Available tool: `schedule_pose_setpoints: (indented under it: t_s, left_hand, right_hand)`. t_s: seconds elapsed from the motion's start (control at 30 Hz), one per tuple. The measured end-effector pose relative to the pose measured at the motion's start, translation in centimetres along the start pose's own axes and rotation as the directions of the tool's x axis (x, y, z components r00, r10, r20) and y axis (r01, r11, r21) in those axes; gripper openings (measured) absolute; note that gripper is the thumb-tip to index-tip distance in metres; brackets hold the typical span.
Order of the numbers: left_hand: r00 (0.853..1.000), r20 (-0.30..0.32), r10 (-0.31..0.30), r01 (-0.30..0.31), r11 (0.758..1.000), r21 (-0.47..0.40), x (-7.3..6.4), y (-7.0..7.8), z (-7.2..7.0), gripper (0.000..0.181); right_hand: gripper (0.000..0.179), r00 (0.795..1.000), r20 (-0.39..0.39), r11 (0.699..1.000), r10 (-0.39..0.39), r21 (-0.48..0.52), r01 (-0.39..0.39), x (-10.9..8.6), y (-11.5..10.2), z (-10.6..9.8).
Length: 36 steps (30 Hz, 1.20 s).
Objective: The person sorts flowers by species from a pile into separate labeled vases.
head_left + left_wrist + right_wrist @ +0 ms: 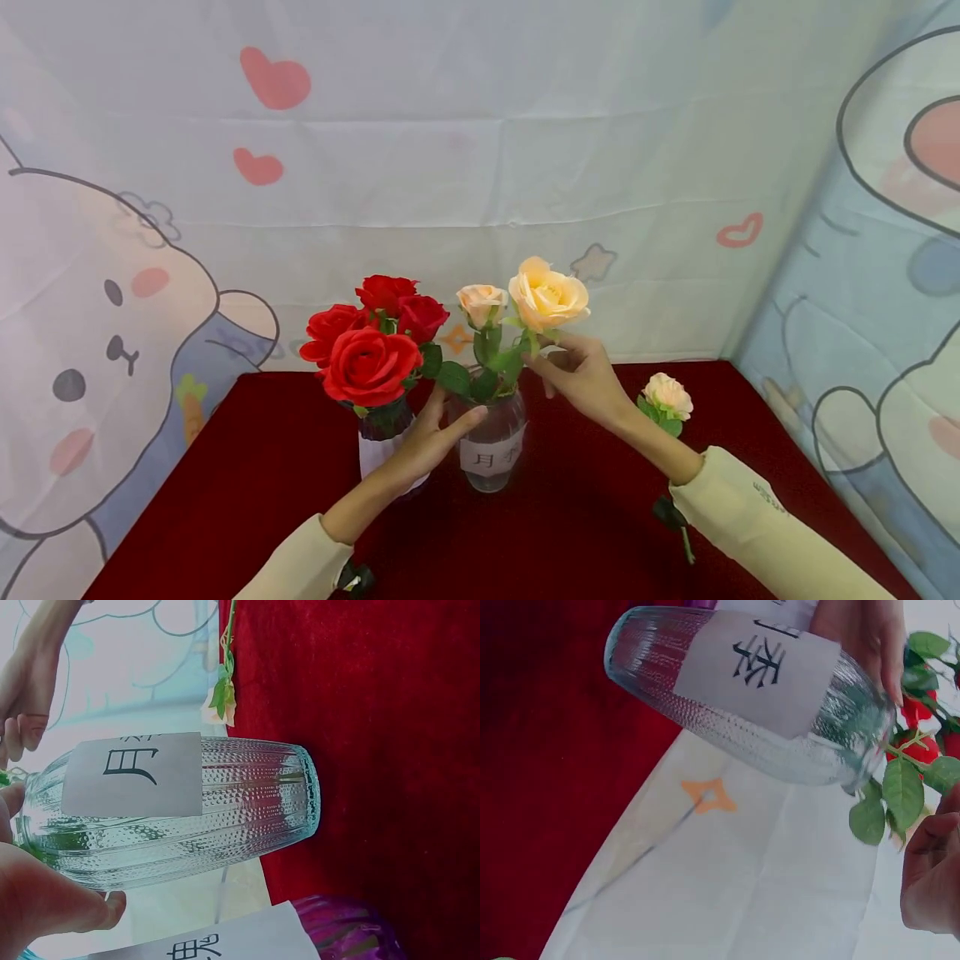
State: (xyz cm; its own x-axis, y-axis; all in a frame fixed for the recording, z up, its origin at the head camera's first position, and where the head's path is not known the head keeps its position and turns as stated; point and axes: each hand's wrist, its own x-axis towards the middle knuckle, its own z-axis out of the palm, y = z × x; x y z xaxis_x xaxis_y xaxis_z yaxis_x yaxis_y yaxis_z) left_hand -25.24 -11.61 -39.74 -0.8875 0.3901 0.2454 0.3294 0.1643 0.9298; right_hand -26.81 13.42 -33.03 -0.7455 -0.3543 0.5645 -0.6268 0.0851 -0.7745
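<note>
A clear glass vase (498, 422) with a white paper label stands upright on the red cloth. My left hand (429, 442) holds it near the neck, thumb across the front. Inside the vase is a small peach rose (482, 304) with green leaves. A larger yellow rose (549, 296) is over the vase mouth, and my right hand (583, 382) pinches its stem just under the bloom. Whether that stem's lower end is inside the glass is hidden by leaves. In the left wrist view, the ribbed, dotted glass vase (247, 791) shows from the side.
Left of the clear vase, a purple vase (352, 930) with a white label holds several red roses (372, 367). One pale peach rose (667, 396) lies on the red cloth (585, 533), beneath my right forearm. A printed curtain (450, 167) hangs behind.
</note>
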Motion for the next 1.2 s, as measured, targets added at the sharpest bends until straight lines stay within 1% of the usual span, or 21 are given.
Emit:
schedule_pose_setpoints:
  t_s: [0.17, 0.37, 0.53, 0.63, 0.77, 0.9, 1.0, 1.1, 1.2]
  left_hand:
    - [1.000, 0.000, 0.002, -0.002, 1.000, -0.003, 0.0, 0.1, 0.0, 0.070]
    - [1.000, 0.014, 0.004, -0.004, 1.000, -0.029, 0.0, 0.4, 0.0, 0.071]
    - [1.000, 0.024, -0.001, 0.002, 0.999, -0.038, 0.0, 0.4, 0.2, 0.070]
    - [0.999, 0.037, 0.008, -0.006, 0.999, -0.041, 0.0, 0.4, 0.1, 0.068]
    - [0.998, 0.048, 0.043, -0.041, 0.998, -0.047, 0.1, 0.3, 0.0, 0.065]
    - [0.996, 0.049, 0.078, -0.075, 0.995, -0.058, 0.1, 0.2, -0.1, 0.067]
    - [0.997, 0.045, 0.069, -0.067, 0.996, -0.056, 0.0, 0.1, -0.1, 0.071]
    - [0.999, 0.033, 0.043, -0.042, 0.998, -0.037, -0.1, 0.1, -0.1, 0.073]
    - [1.000, 0.014, 0.012, -0.012, 1.000, -0.022, -0.2, 0.2, 0.0, 0.077]
  right_hand:
    - [0.029, 0.999, 0.035, 0.997, -0.035, -0.072, 0.038, 0.6, -0.1, 1.5]
    - [0.014, 0.995, 0.084, 0.987, -0.062, -0.145, 0.073, 1.4, 0.3, 3.2]
    - [0.007, 0.992, 0.091, 0.977, -0.084, -0.188, 0.100, 1.6, 0.7, 4.0]
    - [0.008, 0.992, 0.106, 0.976, -0.071, -0.195, 0.091, 1.7, 0.7, 4.2]
    - [0.009, 0.988, 0.150, 0.984, -0.037, -0.169, 0.062, 1.6, 0.4, 4.3]
    - [0.015, 0.983, 0.185, 0.990, -0.016, -0.136, 0.041, 1.2, 0.1, 4.0]
    - [0.020, 0.980, 0.197, 0.990, -0.017, -0.137, 0.044, 0.7, -0.1, 3.3]
    - [0.023, 0.979, 0.205, 0.983, -0.018, -0.177, 0.055, 0.2, -0.3, 2.1]
    - [0.023, 0.982, 0.190, 0.964, 0.000, -0.262, 0.050, -0.3, -0.3, 0.1]
